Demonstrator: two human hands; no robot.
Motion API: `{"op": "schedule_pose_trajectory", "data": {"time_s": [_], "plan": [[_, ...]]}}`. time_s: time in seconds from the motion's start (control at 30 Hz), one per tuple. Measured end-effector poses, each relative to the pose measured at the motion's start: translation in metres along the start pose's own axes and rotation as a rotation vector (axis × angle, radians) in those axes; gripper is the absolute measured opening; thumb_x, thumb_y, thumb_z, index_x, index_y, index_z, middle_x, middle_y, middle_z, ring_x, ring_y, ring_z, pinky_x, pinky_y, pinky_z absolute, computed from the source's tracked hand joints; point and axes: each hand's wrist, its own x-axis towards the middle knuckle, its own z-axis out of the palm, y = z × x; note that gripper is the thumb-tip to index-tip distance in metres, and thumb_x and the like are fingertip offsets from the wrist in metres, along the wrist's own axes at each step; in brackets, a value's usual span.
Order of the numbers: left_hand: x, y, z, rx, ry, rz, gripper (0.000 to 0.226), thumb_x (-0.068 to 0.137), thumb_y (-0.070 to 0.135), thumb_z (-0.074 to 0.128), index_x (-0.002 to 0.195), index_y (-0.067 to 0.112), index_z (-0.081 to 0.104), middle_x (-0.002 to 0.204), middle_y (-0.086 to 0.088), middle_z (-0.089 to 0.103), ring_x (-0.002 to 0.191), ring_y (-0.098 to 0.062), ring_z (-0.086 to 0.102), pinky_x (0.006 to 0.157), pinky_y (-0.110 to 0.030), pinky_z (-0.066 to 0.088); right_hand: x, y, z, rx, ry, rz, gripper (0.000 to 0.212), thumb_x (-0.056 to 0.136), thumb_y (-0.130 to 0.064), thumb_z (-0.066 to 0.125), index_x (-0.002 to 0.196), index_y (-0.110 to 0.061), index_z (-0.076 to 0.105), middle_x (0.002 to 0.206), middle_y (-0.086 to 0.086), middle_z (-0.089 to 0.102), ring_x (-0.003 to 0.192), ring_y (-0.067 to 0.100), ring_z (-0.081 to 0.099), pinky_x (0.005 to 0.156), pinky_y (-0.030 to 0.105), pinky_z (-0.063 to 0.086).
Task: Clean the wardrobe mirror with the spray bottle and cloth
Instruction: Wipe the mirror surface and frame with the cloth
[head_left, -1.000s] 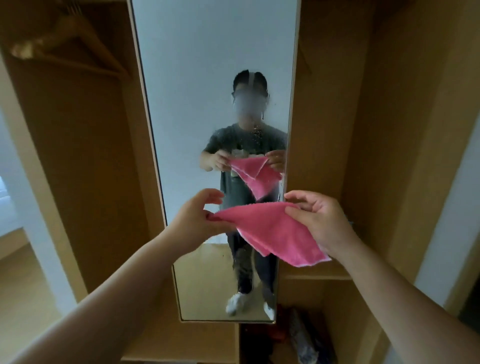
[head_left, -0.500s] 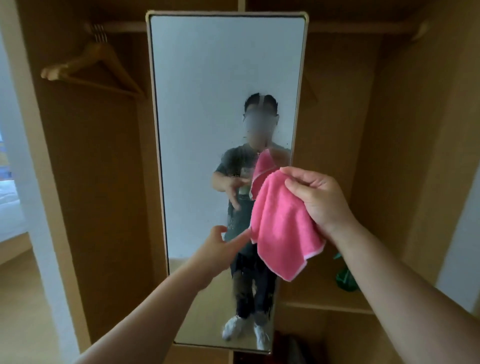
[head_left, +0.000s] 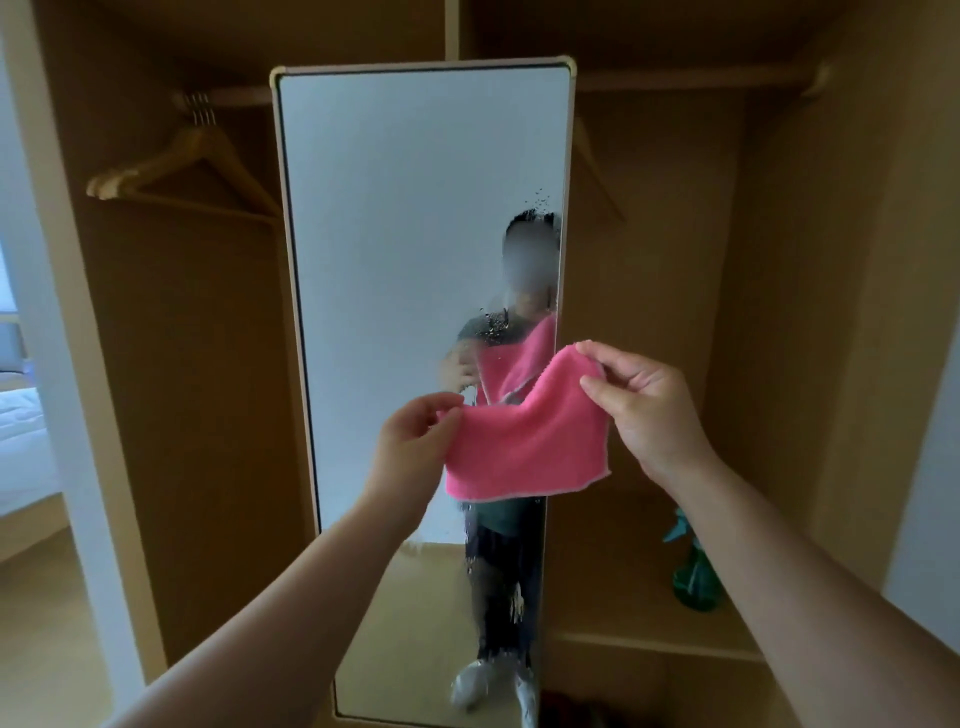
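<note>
Pink cloth held up before wardrobe mirror.
Left hand (head_left: 415, 441) pinches cloth (head_left: 524, 447) by its left top corner, thumb and fingers closed; cloth sags between fingertips; right hand (head_left: 644, 410) pinches right corner, higher. Mirror (head_left: 395, 249) just behind, droplets showing. Green spray bottle (head_left: 693, 582) on shelf below right wrist.

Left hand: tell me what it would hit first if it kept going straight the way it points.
Most likely the mirror: the left hand, pinching the pink cloth, reaches forward toward the spray-speckled glass, though the remaining gap is unclear.
</note>
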Motion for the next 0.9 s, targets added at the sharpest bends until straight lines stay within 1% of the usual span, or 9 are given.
{"op": "schedule_pose_trajectory", "data": {"time_s": [0.13, 0.27, 0.4, 0.47, 0.57, 0.67, 0.77, 0.83, 0.9], "plan": [[0.007, 0.018, -0.01, 0.039, 0.044, 0.115, 0.023, 0.087, 0.003, 0.064, 0.085, 0.024, 0.07, 0.083, 0.006, 0.07, 0.082, -0.009, 0.063, 0.072, -0.015, 0.049, 0.001, 0.001, -0.003, -0.22, -0.023, -0.042, 0.05, 0.085, -0.003, 0.069, 0.131, -0.021, 0.058, 0.122, -0.011, 0.064, 0.108, 0.001, 0.062, 0.086, 0.015, 0.053], [0.015, 0.033, -0.018, 0.115, 0.102, 0.181, 0.025, 0.084, 0.001, 0.067, 0.089, 0.025, 0.07, 0.087, 0.002, 0.067, 0.083, -0.012, 0.063, 0.074, -0.02, 0.05, 0.005, -0.001, -0.002, -0.399, -0.053, -0.088, 0.062, 0.085, -0.003, 0.069, 0.141, -0.017, 0.046, 0.13, -0.009, 0.052, 0.105, 0.006, 0.058, 0.085, 0.015, 0.053], [0.025, 0.047, -0.02, 0.209, 0.104, 0.272, 0.023, 0.082, -0.002, 0.068, 0.095, 0.018, 0.069, 0.087, -0.007, 0.067, 0.079, -0.015, 0.061, 0.073, -0.017, 0.052, 0.018, -0.006, 0.006, -0.588, 0.061, -0.198, 0.049, 0.09, -0.004, 0.062, 0.137, -0.011, 0.051, 0.127, 0.001, 0.059, 0.105, 0.007, 0.055, 0.083, 0.007, 0.047], [0.035, 0.054, -0.022, 0.255, 0.109, 0.311, 0.023, 0.082, -0.001, 0.069, 0.099, 0.015, 0.069, 0.084, -0.004, 0.066, 0.075, -0.012, 0.06, 0.067, -0.009, 0.049, 0.026, -0.013, 0.012, -0.612, 0.104, -0.241, 0.04, 0.093, -0.004, 0.059, 0.133, -0.009, 0.055, 0.12, 0.005, 0.063, 0.105, 0.012, 0.059, 0.088, 0.019, 0.053], [0.054, 0.064, -0.028, 0.315, 0.123, 0.363, 0.018, 0.082, 0.003, 0.07, 0.098, 0.012, 0.071, 0.079, 0.003, 0.065, 0.069, -0.005, 0.058, 0.058, -0.003, 0.043, 0.041, -0.024, 0.02, -0.666, 0.134, -0.295, 0.03, 0.095, -0.004, 0.056, 0.124, -0.007, 0.063, 0.104, 0.006, 0.064, 0.093, 0.018, 0.063, 0.079, 0.038, 0.059], [0.075, 0.076, -0.038, 0.367, 0.101, 0.407, 0.01, 0.082, 0.004, 0.07, 0.089, 0.011, 0.073, 0.078, -0.003, 0.067, 0.062, -0.006, 0.056, 0.051, -0.005, 0.041, 0.061, -0.032, 0.029, -0.717, 0.16, -0.286, 0.023, 0.096, -0.007, 0.055, 0.113, -0.011, 0.069, 0.096, 0.001, 0.058, 0.088, 0.018, 0.061, 0.072, 0.034, 0.058], [0.102, 0.086, -0.05, 0.417, 0.041, 0.447, 0.006, 0.083, 0.008, 0.07, 0.085, 0.013, 0.073, 0.077, -0.001, 0.069, 0.068, -0.013, 0.062, 0.061, -0.015, 0.05, 0.081, -0.039, 0.042, -0.789, 0.222, -0.24, 0.019, 0.096, -0.013, 0.056, 0.108, -0.017, 0.071, 0.095, -0.001, 0.058, 0.08, 0.013, 0.058, 0.063, 0.016, 0.047], [0.124, 0.091, -0.056, 0.429, 0.014, 0.465, 0.009, 0.083, 0.012, 0.071, 0.081, 0.021, 0.072, 0.074, 0.008, 0.066, 0.065, -0.009, 0.061, 0.061, -0.022, 0.05, 0.092, -0.044, 0.052, -0.855, 0.239, -0.202, 0.019, 0.097, -0.017, 0.055, 0.105, -0.022, 0.072, 0.09, -0.005, 0.065, 0.071, 0.008, 0.061, 0.058, 0.021, 0.052], [0.144, 0.093, -0.061, 0.492, -0.012, 0.498, 0.018, 0.083, 0.019, 0.072, 0.073, 0.032, 0.067, 0.072, 0.016, 0.062, 0.058, -0.003, 0.053, 0.053, -0.019, 0.04, 0.105, -0.048, 0.06, -0.919, 0.269, -0.157, 0.02, 0.097, -0.02, 0.054, 0.099, -0.024, 0.073, 0.08, -0.009, 0.067, 0.064, 0.008, 0.063, 0.056, 0.033, 0.057]]}}
